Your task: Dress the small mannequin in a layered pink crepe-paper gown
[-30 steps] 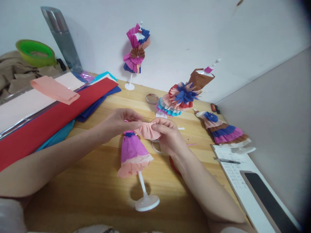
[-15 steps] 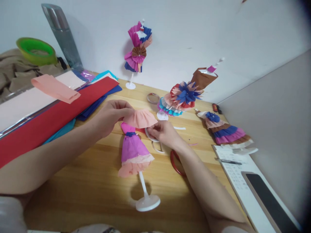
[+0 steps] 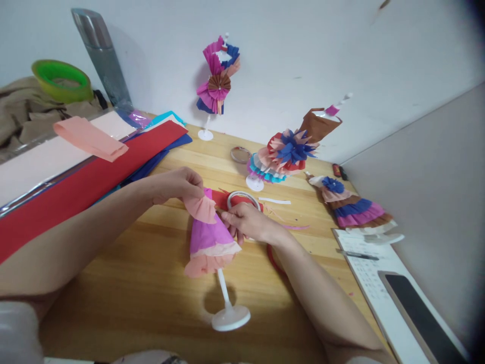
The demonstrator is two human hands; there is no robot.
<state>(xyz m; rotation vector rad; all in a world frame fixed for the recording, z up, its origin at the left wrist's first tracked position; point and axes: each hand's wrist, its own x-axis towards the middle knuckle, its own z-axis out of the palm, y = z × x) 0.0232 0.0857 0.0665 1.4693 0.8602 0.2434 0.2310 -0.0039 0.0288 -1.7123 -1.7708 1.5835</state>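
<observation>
A small doll-size dress form with a white base (image 3: 231, 317) wears a purple paper dress (image 3: 210, 236) with pale and peach ruffles at its hem. My left hand (image 3: 185, 184) pinches a gathered peach crepe paper ruffle (image 3: 202, 207), which hangs over the dress's bodice and waist. On the other side, my right hand (image 3: 246, 222) has its thumb and fingers drawn together close to the waist and the ruffle's right edge. Whatever lies between those fingers is hidden. Just behind it rests a white tape roll (image 3: 244, 194) on red paper.
Folded crepe paper sheets (image 3: 151, 154) lie at left, near a grey bottle (image 3: 108, 65) and a green tape roll (image 3: 62, 81). Dressed forms stand at the back (image 3: 215, 91) and centre right (image 3: 291, 146); another dress (image 3: 352, 205) lies at right beside a phone (image 3: 420, 308).
My left hand has lowered the peach ruffle from above the bodice down against the dress. My right hand has come down from beside the tape roll to the dress's waist.
</observation>
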